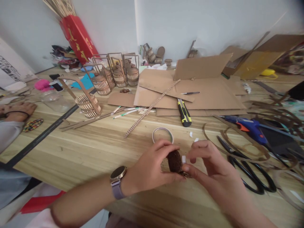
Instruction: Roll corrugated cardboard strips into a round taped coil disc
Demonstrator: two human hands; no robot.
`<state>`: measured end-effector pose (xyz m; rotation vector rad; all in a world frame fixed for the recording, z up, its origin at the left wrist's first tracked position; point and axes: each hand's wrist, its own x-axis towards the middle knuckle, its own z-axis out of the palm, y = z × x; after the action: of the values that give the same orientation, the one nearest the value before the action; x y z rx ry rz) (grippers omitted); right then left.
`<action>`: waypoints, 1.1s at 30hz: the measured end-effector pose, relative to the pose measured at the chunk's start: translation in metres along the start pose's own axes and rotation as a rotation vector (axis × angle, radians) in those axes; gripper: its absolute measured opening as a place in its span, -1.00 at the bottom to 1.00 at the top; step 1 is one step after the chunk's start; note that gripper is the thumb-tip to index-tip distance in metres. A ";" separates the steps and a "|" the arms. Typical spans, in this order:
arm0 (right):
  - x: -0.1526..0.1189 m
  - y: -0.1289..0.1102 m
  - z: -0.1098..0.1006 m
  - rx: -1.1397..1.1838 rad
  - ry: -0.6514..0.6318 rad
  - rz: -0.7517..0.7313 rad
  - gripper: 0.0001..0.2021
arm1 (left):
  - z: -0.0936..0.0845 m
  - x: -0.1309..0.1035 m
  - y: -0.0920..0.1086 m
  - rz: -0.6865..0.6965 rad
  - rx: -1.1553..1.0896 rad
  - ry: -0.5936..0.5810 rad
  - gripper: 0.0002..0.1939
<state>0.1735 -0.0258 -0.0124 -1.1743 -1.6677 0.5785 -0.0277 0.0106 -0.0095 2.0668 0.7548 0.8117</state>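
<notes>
A small dark brown rounded piece (pixel 175 161) is held above the wooden table between the thumb and fingers of my left hand (pixel 152 166), which wears a watch. My right hand (pixel 211 161) is just right of it, its thumb tip touching the piece's lower right edge near a thin strip. The right index finger is curled and apart from the thumb, with a small white bit (pixel 183 159) between them; whether it is gripped cannot be made out. A roll of tape (pixel 173 136) lies flat behind my left hand.
Scissors (pixel 247 171), a blue glue gun (pixel 251 126) and curled brown strips lie right. A yellow-black cutter (pixel 184 113) lies by cardboard (pixel 209 91). Small baskets (pixel 88 105) with tall handles stand back left. Another person's hand (pixel 20 109) rests at far left.
</notes>
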 end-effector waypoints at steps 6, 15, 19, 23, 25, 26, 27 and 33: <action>0.004 -0.006 -0.003 -0.140 -0.042 -0.208 -0.87 | 0.001 -0.002 0.000 -0.044 -0.014 0.008 -0.35; 0.005 -0.005 -0.004 -0.152 -0.100 -0.191 -0.86 | 0.003 -0.003 0.002 -0.122 -0.103 0.005 -0.31; 0.006 0.000 -0.004 -0.124 -0.140 -0.113 -0.73 | 0.004 -0.001 0.002 -0.134 -0.216 -0.001 -0.33; 0.006 0.004 -0.004 -0.070 -0.125 -0.021 -0.64 | 0.001 0.001 0.001 -0.160 -0.266 0.018 -0.30; 0.007 0.004 -0.005 -0.058 -0.073 0.015 -0.66 | -0.001 0.001 0.000 -0.141 -0.230 0.050 -0.28; 0.007 0.003 -0.006 -0.053 -0.031 0.033 -0.71 | -0.002 0.000 -0.001 -0.112 -0.198 0.071 -0.28; 0.007 0.001 -0.006 -0.045 0.013 0.050 -0.76 | -0.003 0.000 -0.002 -0.076 -0.161 0.088 -0.29; 0.003 -0.014 -0.003 0.035 -0.027 0.228 -0.87 | -0.003 -0.002 -0.005 0.025 -0.009 0.076 -0.56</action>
<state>0.1703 -0.0301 0.0017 -1.3462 -1.5498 0.7649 -0.0326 0.0126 -0.0125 2.0510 0.7669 0.9095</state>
